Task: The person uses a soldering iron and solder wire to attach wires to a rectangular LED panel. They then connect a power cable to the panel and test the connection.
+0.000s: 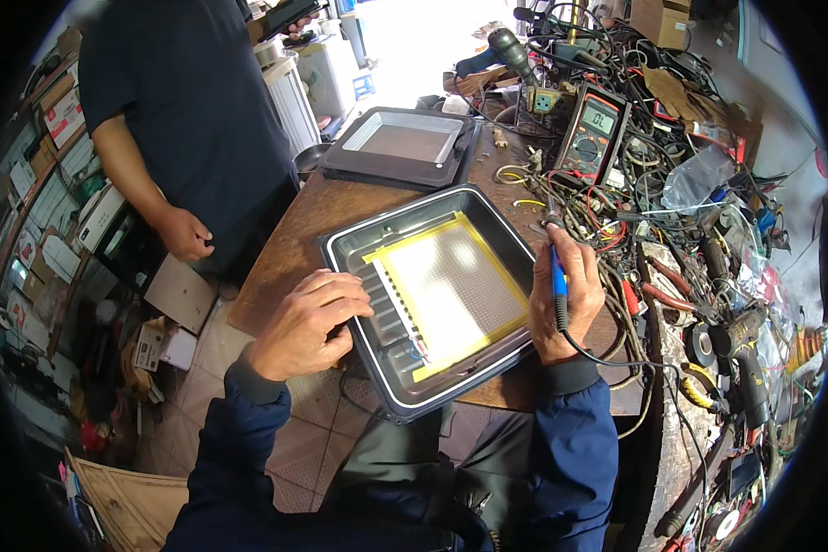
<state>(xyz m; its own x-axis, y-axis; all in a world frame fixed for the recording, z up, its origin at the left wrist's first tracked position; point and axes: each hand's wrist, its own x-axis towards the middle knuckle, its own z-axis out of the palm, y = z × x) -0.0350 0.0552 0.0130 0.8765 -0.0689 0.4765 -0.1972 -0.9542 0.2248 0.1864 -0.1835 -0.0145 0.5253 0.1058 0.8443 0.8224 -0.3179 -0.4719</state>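
A black rectangular lamp housing [408,399] with a white seal line round its rim lies tilted at the table's near edge. Inside it sits a bright reflective panel [469,285] edged with yellow tape. Along the panel's left side runs a white strip [398,299] with dark dots, and thin wires show at its near end. My left hand [308,322] grips the housing's left rim, fingers curled over it. In my right hand [570,294] is a soldering iron [558,276] with a blue handle, held at the housing's right side, its tip pointing away from me.
A black frame with a window [400,143] lies farther back on the wooden table [281,248]. A multimeter [591,138] stands among tangled cables at the right. Pliers [667,294] and a drill [748,363] crowd the right side. Another person [184,101] stands at the left.
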